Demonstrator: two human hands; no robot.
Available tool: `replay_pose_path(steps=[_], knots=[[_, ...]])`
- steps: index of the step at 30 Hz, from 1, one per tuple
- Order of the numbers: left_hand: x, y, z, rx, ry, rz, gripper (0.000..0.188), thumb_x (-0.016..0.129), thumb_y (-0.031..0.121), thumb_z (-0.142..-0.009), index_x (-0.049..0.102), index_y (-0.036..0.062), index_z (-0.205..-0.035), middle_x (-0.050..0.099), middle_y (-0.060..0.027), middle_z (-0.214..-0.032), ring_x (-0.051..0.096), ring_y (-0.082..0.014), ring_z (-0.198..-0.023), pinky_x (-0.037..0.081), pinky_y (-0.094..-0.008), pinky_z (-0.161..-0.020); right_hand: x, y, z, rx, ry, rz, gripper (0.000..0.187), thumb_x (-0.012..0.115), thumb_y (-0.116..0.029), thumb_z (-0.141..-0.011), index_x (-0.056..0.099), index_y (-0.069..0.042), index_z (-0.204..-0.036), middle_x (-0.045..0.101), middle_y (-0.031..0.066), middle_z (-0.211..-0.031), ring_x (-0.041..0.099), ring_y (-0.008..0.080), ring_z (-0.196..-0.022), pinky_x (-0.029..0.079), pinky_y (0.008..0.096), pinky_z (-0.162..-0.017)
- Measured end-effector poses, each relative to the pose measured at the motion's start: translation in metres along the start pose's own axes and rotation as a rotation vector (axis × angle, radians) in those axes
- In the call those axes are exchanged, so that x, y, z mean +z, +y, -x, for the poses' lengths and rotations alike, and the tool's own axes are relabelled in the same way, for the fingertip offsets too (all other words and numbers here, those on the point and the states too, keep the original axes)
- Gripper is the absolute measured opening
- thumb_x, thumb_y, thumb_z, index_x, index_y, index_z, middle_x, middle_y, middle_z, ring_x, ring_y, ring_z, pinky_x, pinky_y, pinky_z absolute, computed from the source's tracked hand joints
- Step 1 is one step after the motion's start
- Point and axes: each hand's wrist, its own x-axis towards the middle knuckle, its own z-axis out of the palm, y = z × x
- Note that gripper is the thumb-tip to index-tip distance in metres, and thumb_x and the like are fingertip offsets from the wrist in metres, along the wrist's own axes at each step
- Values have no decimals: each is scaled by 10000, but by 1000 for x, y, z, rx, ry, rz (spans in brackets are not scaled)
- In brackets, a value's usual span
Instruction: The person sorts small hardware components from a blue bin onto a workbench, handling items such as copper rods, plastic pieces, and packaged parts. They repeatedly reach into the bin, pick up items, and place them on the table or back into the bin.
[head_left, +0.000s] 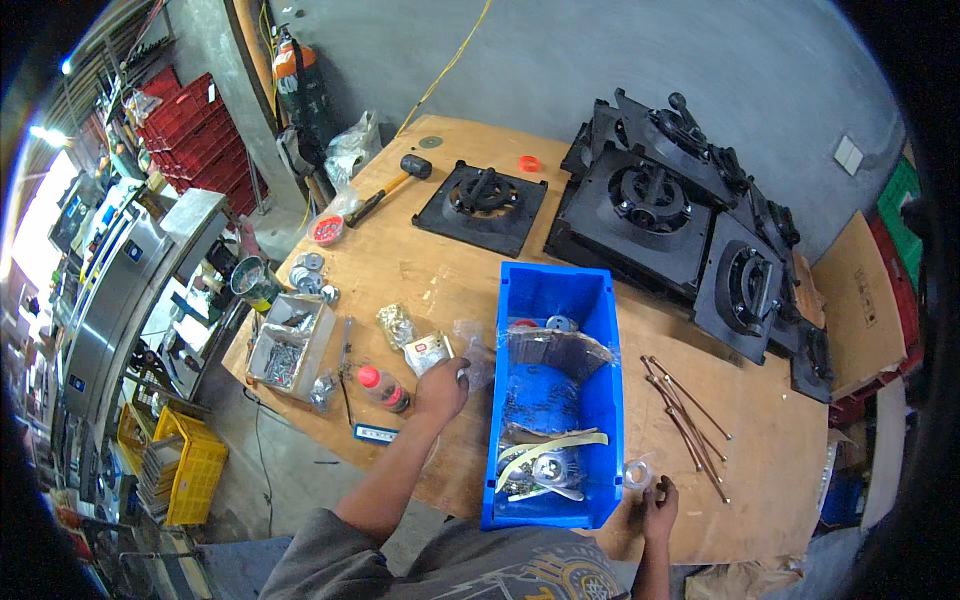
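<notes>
Now the left hand (441, 385) closes on a small silver packet (428, 352) left of the blue bin (600, 300), while the right hand (658, 497), right of it, pinches something small; a clear cup (637, 472) stands close for reach.

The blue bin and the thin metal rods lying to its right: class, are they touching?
Apart. The head view shows bare wooden tabletop between the blue bin wall and the rods along their whole length.
</notes>
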Motion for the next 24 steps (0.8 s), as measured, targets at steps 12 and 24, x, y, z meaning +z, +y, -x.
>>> replay_pose_path(steps=[12,24], knots=[[-10,-4,17,-90,-250,0,487,703,400,-819,621,101,-1194,617,-202,-1126,607,-380,-1040,500,-459,-895,-5,-11,5,119,-90,-105,339,682,-118,-850,616,46,-1139,641,197,-1091,634,305,-1009,509,386,-882],[38,-29,10,-39,183,160,371,771,169,-708,664,48,-1042,636,-209,-1016,603,-409,-978,489,-463,-875,-2,-8,10,18,-68,-52,298,688,-146,-865,638,25,-1103,672,147,-1021,664,237,-854,538,338,-758]])
